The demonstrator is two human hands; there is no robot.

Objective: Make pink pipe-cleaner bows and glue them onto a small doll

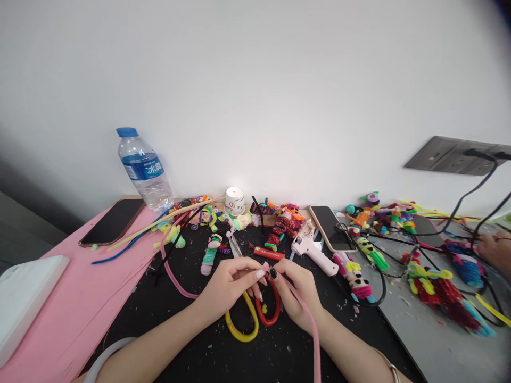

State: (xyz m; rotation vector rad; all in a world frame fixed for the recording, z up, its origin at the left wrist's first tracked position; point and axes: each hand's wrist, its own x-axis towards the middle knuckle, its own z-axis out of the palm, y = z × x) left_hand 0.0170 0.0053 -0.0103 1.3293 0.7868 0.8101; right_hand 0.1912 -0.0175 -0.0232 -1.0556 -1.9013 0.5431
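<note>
A pink pipe cleaner (315, 340) is pinched between the fingertips of my left hand (233, 279) and my right hand (300, 290). Its end is curled small where the fingertips meet, and its long tail hangs down past my right palm. Just under my hands lie scissors (242, 336) with one yellow and one red handle loop. A red lighter (269, 254) rests right beyond my fingertips. Farther right is a pale pink glue gun (311, 249). A small green and pink pipe-cleaner figure (209, 258) lies beyond my left hand.
A water bottle (143, 170) leans by the wall, near a dark phone (112, 221). A paper cup (235, 201) stands at the back; another phone (331, 229) lies right. Cables and several pipe-cleaner figures (443, 292) cover the right side, where another person's hand (495, 250) reaches in.
</note>
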